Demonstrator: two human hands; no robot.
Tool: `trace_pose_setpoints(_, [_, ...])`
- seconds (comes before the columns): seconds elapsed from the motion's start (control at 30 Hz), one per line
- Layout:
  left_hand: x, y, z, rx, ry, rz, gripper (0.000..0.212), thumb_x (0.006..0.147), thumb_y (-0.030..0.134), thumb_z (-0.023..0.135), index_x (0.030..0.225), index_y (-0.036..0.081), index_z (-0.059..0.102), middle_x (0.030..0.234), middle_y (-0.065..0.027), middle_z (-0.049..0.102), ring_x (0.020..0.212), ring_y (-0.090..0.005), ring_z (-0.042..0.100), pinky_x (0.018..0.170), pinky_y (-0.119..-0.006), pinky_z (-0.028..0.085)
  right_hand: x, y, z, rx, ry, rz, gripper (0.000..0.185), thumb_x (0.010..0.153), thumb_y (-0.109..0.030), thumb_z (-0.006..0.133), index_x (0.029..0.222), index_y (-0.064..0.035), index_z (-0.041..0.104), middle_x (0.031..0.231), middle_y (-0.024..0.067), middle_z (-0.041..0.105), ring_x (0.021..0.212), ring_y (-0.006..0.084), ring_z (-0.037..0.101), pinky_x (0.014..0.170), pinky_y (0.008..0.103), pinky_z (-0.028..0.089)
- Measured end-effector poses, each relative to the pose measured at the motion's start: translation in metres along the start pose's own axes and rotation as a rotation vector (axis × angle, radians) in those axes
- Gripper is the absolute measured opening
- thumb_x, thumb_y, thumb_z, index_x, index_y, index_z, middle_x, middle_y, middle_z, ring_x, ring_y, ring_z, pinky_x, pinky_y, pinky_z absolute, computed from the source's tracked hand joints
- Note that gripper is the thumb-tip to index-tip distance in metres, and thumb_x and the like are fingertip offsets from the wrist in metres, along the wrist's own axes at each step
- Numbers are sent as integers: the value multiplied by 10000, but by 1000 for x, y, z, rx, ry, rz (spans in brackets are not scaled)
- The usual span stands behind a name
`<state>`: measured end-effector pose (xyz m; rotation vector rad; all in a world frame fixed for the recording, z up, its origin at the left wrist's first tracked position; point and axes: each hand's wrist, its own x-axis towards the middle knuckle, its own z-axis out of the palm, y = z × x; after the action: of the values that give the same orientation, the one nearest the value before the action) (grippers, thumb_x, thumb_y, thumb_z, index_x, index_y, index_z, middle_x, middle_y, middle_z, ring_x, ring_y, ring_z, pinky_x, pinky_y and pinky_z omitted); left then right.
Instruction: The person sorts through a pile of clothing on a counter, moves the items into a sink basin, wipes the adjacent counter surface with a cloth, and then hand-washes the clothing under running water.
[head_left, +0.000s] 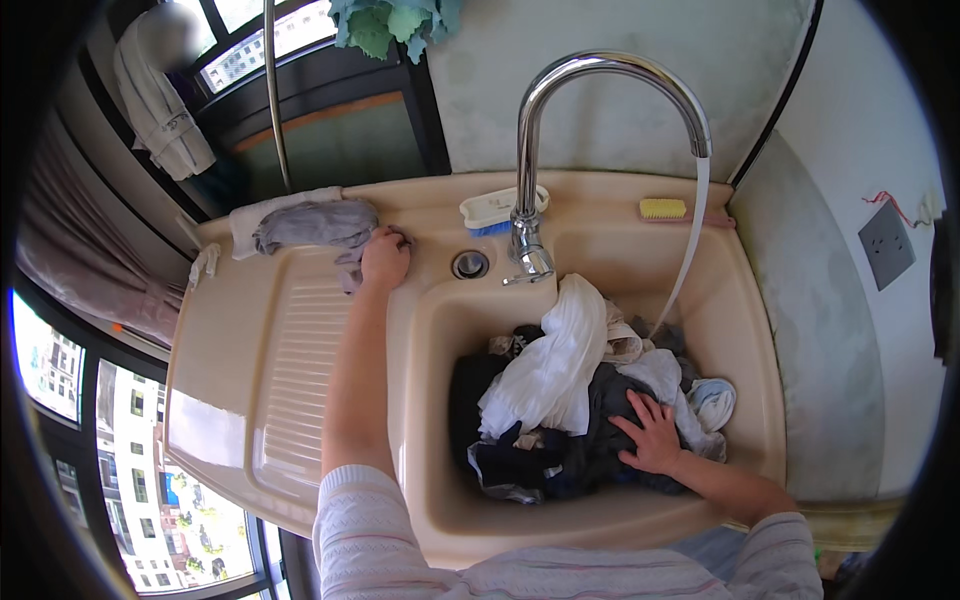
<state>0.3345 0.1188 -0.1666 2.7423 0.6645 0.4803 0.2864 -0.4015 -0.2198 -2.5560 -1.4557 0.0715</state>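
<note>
My left hand (386, 259) grips the right end of a grey cloth (319, 225) on the back ledge, left of the sink. With fingers spread, my right hand (651, 435) rests on dark grey clothing (606, 405) in the beige laundry sink (427, 480). A bunched white garment (559, 352) lies on top of the pile, to the left of that hand. Black, white and light blue pieces lie around it. Water (694, 240) runs from the curved chrome faucet (615, 60) onto the back right of the pile.
The ribbed washboard (300, 390) is left of the basin. Behind the faucet lies a white brush with blue bristles (491, 210); a yellow-bristled brush (664, 209) lies on the back right ledge. A round metal fitting (470, 264) sits beside the faucet. A wall socket (887, 244) is at right.
</note>
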Motion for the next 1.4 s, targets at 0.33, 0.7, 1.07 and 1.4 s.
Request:
trace_pose_setpoints(0.33, [-7, 7, 44, 97, 83, 202, 228, 693, 161, 600, 891, 71, 668, 961, -144, 598, 885, -332, 567, 800, -385, 458, 3, -4, -3, 3, 14, -5, 627, 559, -316, 706, 1153, -247, 517, 1372, 159, 275, 1154, 342, 353, 807, 459, 325])
trace_pose_setpoints(0.7, [3, 24, -28, -1794, -78, -273, 214, 801, -37, 464, 994, -27, 557, 913, -111, 606, 813, -211, 593, 747, -324, 493, 1, -6, -1, 5, 21, -5, 636, 559, -313, 709, 1160, -257, 510, 1376, 148, 266, 1161, 331, 348, 817, 458, 328])
trace_pose_setpoints(1.07, [45, 52, -64, -1752, 24, -175, 235, 796, -69, 434, 998, -37, 551, 930, -115, 606, 841, -222, 603, 765, -335, 505, -1, 1, 1, 4, 4, 15, 615, 570, -326, 692, 1156, -258, 516, 1373, 147, 276, 1155, 331, 352, 805, 463, 323])
trace_pose_setpoints(1.4, [72, 56, -50, -1534, -102, -120, 253, 745, -65, 427, 936, -48, 593, 838, -108, 613, 783, -194, 598, 719, -297, 496, 1, 2, 2, 6, 5, 15, 592, 554, -331, 697, 1120, -255, 538, 1362, 146, 295, 1143, 325, 368, 784, 452, 327])
